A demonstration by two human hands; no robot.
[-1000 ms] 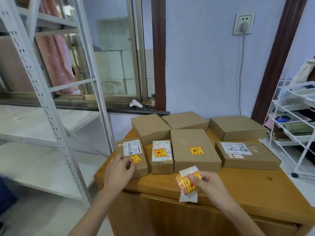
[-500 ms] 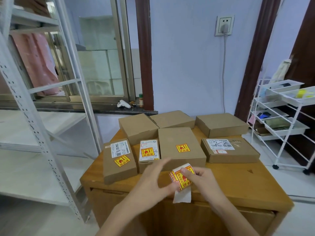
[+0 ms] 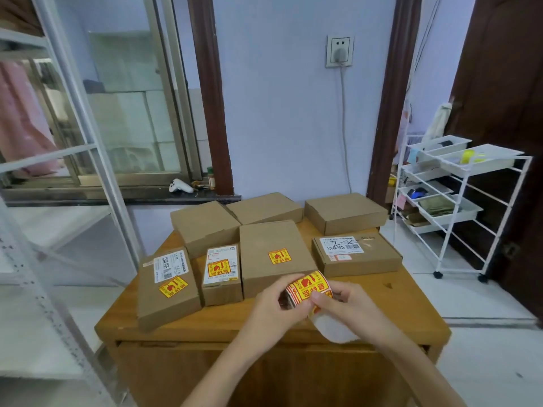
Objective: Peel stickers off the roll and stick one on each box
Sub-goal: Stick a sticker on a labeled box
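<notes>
Both hands met over the near edge of the wooden desk [image 3: 411, 306], the left hand [image 3: 271, 306] and right hand [image 3: 349, 306] pinching the sticker roll [image 3: 308, 287] between them, white backing [image 3: 335, 330] hanging below. Three front boxes [image 3: 167, 301] carried yellow stickers [image 3: 173, 287]; a fourth box [image 3: 370, 259] showed only a shipping label.

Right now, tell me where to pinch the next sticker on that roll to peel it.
Pinch the topmost sticker at its free edge by the left hand, peeling toward the right hand, which steadies the sticker roll; the bare backing tail hangs on that side.
</notes>
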